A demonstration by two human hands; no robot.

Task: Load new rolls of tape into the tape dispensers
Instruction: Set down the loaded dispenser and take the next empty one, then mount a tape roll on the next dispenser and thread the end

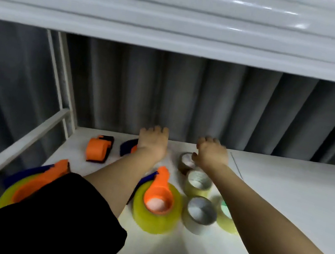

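Left hand (153, 141) and right hand (211, 154) at far table (284, 192) edge, fingers curled down, grasp unclear. Brown tape roll (185, 163) just beside right thumb; orange dispenser (158, 197) nearer.

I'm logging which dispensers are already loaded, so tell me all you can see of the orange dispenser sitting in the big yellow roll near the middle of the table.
The orange dispenser looks like smooth plastic: a round cup-shaped hub with a pale inside, narrowing to a handle that points away toward the back of the table. A dark blue part shows at its left side. Its hub sits inside the core of a thick, translucent yellow tape roll lying flat on the white table. The left forearm passes just left of it; neither hand holds it.
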